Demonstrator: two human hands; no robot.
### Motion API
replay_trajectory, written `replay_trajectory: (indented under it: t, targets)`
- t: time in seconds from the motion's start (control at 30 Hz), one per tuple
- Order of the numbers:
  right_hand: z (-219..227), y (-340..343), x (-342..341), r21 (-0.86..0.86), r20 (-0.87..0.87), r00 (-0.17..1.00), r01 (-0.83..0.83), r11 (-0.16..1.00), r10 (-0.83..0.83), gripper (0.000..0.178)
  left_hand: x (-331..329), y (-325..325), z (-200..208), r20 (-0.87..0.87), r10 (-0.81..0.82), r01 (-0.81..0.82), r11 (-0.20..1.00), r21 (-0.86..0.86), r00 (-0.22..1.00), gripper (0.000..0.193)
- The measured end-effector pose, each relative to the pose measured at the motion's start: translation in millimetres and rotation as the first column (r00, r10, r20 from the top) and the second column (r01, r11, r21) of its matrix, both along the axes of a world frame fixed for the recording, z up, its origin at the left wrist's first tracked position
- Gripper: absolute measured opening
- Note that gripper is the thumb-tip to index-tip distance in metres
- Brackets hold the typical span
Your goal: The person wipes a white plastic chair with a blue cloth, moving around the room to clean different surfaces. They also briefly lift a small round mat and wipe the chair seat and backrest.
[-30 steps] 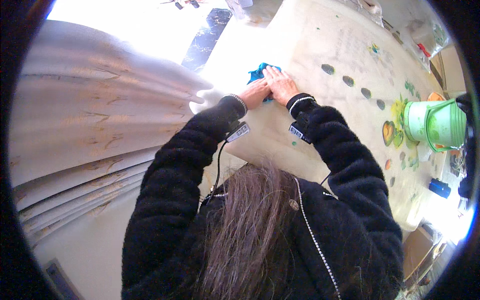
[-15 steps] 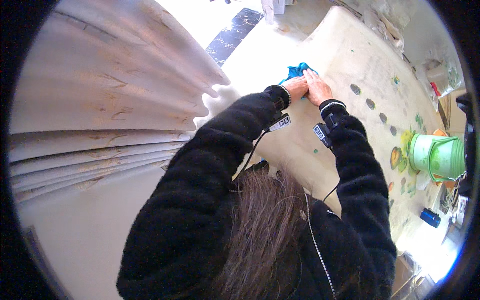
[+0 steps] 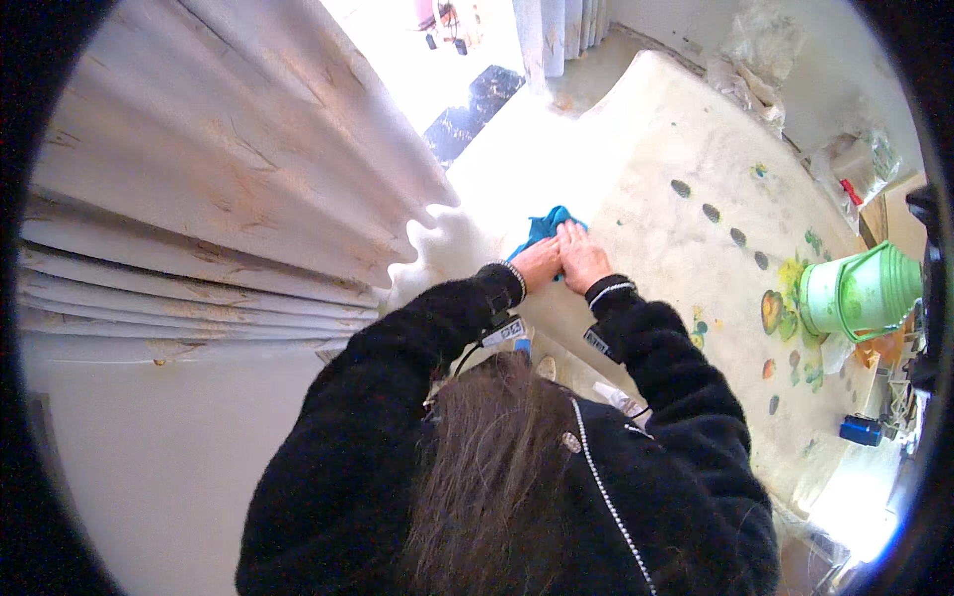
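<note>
A crumpled blue cloth [image 3: 545,224] lies on a cream, stained surface [image 3: 636,149], ahead of me. My left hand [image 3: 539,262] is closed on the cloth, its fingertips partly covered by the other hand. Beside it and slightly overlapping, my right hand [image 3: 584,260] presses down with straight, flat fingers. Some of the cloth sticks out past the fingertips and to the left of them. Both wrists carry dark straps and beaded bands below black fuzzy sleeves.
A light green bucket [image 3: 861,290] with a handle stands at the right, near dark and yellow-green stains. Pale curtains [image 3: 248,169] hang on the left. A small dark blue box [image 3: 861,430] sits at the lower right. Clear plastic bags [image 3: 760,60] lie along the far right edge.
Both hands and the blue cloth have moved back toward me and a little left. The view has also shifted slightly, showing more of the far end.
</note>
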State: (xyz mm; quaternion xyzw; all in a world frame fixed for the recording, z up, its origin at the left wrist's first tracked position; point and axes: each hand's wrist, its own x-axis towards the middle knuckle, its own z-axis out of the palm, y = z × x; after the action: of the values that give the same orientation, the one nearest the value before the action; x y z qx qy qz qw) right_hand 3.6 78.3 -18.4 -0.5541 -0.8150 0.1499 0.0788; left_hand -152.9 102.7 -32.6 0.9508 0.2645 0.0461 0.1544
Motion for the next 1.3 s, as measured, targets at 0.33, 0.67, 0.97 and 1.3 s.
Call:
replay_trajectory:
  t: [0.33, 0.67, 0.97, 1.3]
  targets:
    - [8.5, -32.2, 1.9, 0.017, -0.066, 0.998, 0.018, 1.000, -0.017, 0.068, 3.5, -19.9, 14.0, -0.218, -0.130, 0.136, 0.991, 0.011, 0.967, 0.049]
    - [40.4, 4.7, -63.1, 0.071, -0.176, 0.981, 0.092, 0.993, -0.078, 0.051, -85.0, 67.6, 85.0, -0.042, -0.307, 0.252, 0.844, -0.473, 0.951, 0.049]
    - [71.1, 86.0, -199.2, -0.169, 0.093, 0.946, 0.322, 0.932, -0.310, 0.083, -335.6, 246.7, 138.7, 0.031, 0.156, -0.114, 0.830, -0.545, 0.987, 0.041]
    - [18.0, 209.2, -250.0, 0.089, 0.016, 0.650, 0.756, 0.648, -0.760, 0.073, -419.6, 353.5, 127.2, -0.111, 0.000, -0.062, 0.832, -0.551, 0.994, 0.035]
